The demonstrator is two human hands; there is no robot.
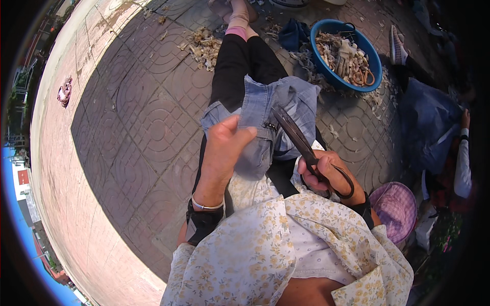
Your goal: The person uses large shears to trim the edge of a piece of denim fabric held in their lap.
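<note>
Two hands work at the denim (304,97), which lies across the lap, over the dark trousers (229,81). On the left, the left hand (220,148) seems to pinch a fold of it between thumb and bent forefinger; the lower fingers are hidden. This pinch should stay firm, I think, and the fold be drawn flat, so that the cloth does not slip from the blades. In the middle, the scissors (297,136) lie over the denim, points directed away from the body; the blades look close together, but whether they touch the cloth I cannot tell. The thumb should stay outside their line. To the right, the right hand (329,171) is closed around the handles; short bites along the seam would probably be safest.
</note>
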